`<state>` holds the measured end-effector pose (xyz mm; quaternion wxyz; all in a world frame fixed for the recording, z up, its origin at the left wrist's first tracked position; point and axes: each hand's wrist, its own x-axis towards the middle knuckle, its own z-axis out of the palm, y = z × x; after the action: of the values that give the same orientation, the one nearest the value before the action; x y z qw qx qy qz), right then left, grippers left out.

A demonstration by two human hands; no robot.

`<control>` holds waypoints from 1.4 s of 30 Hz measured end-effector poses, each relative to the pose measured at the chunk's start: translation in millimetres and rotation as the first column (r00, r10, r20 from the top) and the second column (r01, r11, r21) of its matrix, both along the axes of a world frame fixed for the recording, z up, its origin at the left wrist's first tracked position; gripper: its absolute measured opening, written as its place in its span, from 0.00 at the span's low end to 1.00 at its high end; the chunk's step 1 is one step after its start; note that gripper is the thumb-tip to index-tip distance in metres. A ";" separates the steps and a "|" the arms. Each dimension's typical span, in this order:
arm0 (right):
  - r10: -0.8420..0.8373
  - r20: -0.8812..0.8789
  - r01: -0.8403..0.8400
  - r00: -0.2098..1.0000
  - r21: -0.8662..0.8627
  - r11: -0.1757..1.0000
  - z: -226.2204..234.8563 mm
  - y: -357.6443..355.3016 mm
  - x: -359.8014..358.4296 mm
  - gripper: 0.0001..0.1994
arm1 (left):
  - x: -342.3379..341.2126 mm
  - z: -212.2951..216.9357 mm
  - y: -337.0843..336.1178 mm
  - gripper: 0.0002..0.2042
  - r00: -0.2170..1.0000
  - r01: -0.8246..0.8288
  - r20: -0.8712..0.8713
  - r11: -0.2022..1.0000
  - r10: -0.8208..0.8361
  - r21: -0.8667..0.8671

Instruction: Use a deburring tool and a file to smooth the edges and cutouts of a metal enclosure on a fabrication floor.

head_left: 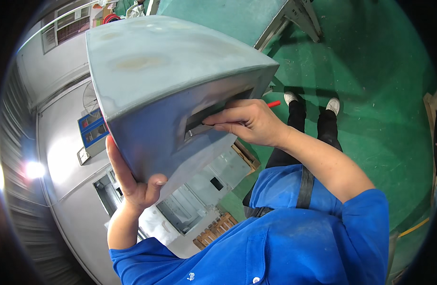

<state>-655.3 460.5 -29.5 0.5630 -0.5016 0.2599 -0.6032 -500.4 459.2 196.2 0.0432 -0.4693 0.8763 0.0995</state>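
A large grey box-shaped casing, with blotchy patches on its upper face, stands in front of me. Its near side has a long rectangular opening with a dark inside. My left hand holds the casing by its left corner, fingers stretched along the edge and thumb on the near side. At the opening, my right hand is closed in a pinch, fingertips at the slot. A red pen sticks out behind this hand; the fingers hide most of it.
Below the casing lie a pale metal cabinet frame and a wooden pallet. A blue-framed cabinet and a fan stand at the left wall. A table with a grey leg is beyond, on the green floor.
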 end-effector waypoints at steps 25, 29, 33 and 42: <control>-0.049 -0.053 0.044 0.997 -0.097 0.994 1.6 -3.3 -3.1 0.12 | -0.1 1.1 -0.6 0.49 1.000 0.003 -0.001 1.000 -0.003 0.013; -0.059 -0.075 0.048 0.995 -0.148 0.988 9.1 -9.0 -4.6 0.12 | -1.6 -0.3 -1.2 0.49 0.999 -0.022 -0.030 0.999 0.022 0.026; -0.078 -0.083 0.064 0.993 -0.155 0.986 -0.6 -7.3 -4.8 0.12 | -0.9 -0.5 -1.4 0.49 1.000 -0.008 -0.028 1.000 0.009 0.031; -0.065 -0.058 0.070 0.996 0.091 0.993 28.4 24.2 -7.5 0.11 | -2.6 -2.8 -2.1 0.49 0.999 -0.017 -0.043 0.999 0.018 0.033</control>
<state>-662.8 484.7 -1.1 0.5575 -0.4822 0.3201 -0.5952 -503.0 457.2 193.4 0.0311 -0.4740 0.8711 0.1244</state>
